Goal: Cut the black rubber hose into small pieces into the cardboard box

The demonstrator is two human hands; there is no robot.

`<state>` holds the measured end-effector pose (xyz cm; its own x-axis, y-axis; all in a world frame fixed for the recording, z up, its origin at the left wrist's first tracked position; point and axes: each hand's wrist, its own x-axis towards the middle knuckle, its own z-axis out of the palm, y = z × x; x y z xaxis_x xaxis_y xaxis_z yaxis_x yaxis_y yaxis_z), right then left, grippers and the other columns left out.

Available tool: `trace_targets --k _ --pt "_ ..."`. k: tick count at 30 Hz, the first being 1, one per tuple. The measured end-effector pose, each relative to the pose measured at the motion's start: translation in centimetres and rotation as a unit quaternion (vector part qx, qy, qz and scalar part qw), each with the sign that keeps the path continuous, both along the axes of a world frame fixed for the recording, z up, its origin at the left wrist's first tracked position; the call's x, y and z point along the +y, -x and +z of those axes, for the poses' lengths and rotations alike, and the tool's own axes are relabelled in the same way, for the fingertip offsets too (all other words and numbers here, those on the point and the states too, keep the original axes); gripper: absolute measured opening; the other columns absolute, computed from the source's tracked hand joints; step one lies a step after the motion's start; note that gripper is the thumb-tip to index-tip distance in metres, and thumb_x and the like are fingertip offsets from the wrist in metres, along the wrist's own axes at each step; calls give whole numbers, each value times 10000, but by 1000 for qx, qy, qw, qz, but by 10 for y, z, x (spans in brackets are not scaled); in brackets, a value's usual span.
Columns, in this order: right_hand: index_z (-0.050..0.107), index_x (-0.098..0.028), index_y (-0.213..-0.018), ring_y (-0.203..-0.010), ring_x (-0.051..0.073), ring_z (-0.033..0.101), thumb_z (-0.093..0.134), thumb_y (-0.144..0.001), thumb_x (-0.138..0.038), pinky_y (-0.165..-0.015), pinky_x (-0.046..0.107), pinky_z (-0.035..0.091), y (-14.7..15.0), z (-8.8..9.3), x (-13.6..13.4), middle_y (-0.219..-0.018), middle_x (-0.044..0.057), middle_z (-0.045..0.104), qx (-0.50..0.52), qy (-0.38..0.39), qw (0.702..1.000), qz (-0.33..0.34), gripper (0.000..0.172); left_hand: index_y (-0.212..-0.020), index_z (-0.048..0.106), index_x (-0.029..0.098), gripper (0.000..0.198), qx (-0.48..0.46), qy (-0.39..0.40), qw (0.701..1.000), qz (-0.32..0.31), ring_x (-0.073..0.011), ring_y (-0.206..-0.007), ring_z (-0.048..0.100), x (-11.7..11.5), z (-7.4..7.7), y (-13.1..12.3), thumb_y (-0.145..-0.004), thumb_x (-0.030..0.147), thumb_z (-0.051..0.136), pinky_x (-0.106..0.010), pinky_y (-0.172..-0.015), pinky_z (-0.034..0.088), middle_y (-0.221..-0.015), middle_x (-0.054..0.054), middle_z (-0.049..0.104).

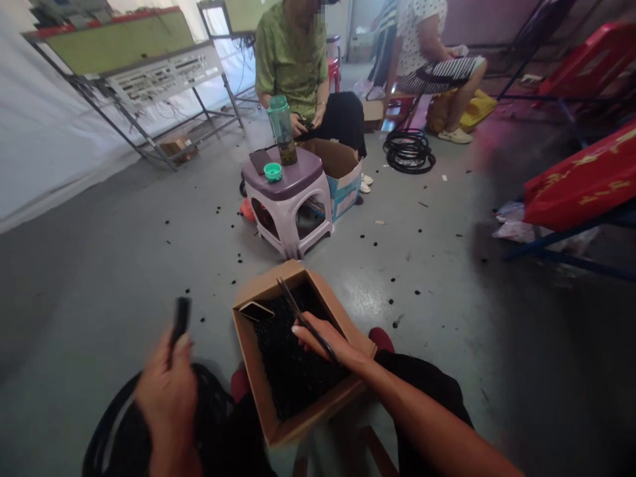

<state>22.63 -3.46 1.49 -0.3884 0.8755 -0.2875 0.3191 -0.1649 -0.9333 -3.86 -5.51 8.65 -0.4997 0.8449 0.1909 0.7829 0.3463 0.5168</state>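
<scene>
My left hand [167,391] is closed round a short black tube piece [181,319] that sticks up out of the fist, above a coil of black tubing [114,424] on my lap. My right hand [325,343] grips a pair of scissors [298,311], blades pointing up and away, over an open cardboard box [256,371]. The box is full of small black cut pieces [291,364] and holds a phone [255,310] in its far corner.
Black bits are scattered over the grey floor. Ahead stands a purple stool [291,199] with a green bottle [282,129], its lid and a phone. A seated person in green [293,59] works behind another box [342,172]. A black hose coil [408,151] lies farther back; red tables stand at right.
</scene>
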Motion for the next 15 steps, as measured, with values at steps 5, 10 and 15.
trace_targets --k 5,10,15 --pt "542 -211 -1120 -987 220 611 499 -907 -420 -863 362 459 -3 -11 7 -1076 72 656 -19 -29 999 -12 301 -1172 654 167 438 -180 44 964 -193 -243 -1126 603 41 -35 -52 -881 420 448 -397 -1012 432 -1207 -93 672" --pt "522 -208 -1189 -980 238 622 487 -899 -455 -859 381 472 -3 -20 19 -1082 83 659 -41 -48 998 -12 383 -1172 658 177 358 -231 93 938 -243 -204 -1092 613 46 -76 -50 -908 307 453 -350 -997 441 -1170 -73 686" --pt "502 -209 -1215 -977 259 627 535 -867 -474 -832 389 482 1 -24 15 -1102 104 655 -84 -5 996 15 438 -1171 656 138 367 -262 123 933 -216 -207 -1013 634 39 -73 -40 -902 306 473 -348 -962 454 -1130 -91 697"
